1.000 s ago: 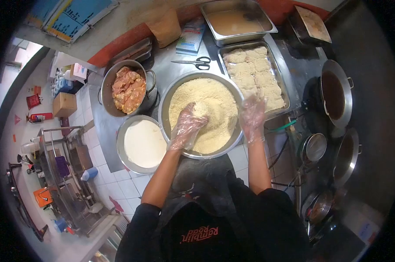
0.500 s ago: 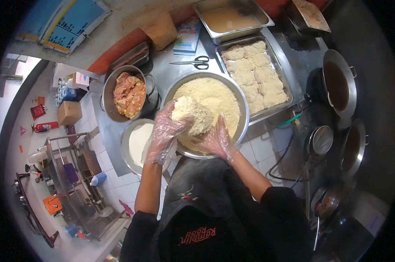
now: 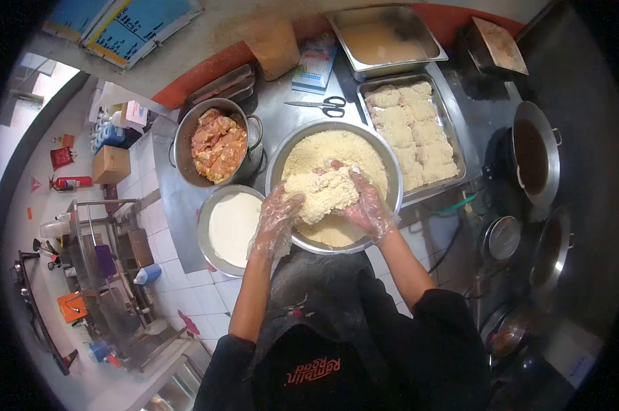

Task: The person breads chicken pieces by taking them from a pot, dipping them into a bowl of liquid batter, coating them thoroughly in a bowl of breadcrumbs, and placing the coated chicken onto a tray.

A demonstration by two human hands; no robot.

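Both hands wear clear plastic gloves. Between them they hold up a crumb-coated piece of meat [image 3: 324, 194] over a wide metal bowl [image 3: 274, 162] of pale breadcrumbs [image 3: 333, 149]. My left hand [image 3: 279, 211] is closed on the piece's left end. My right hand [image 3: 370, 205] grips its right end, some fingers behind it. Left of the bowl stands a basin of white batter [image 3: 233, 227]. Behind that, a metal pot [image 3: 179, 156] holds raw marinated meat [image 3: 218, 145]. To the right, a metal tray [image 3: 458, 156] carries rows of coated pieces [image 3: 412, 130].
Black-handled scissors [image 3: 323, 105] lie behind the bowl, near a blue and white box [image 3: 314, 67]. A deep pan of tan liquid [image 3: 385, 48] stands at the back. Woks of dark liquid [image 3: 531, 156] and a round strainer [image 3: 504, 238] are at the right. A green hose end [image 3: 458, 204] sticks out below the tray.
The coated piece has been lifted and stretched out between both hands. My right hand has moved up from the crumbs to take its right end. The view has shifted slightly.
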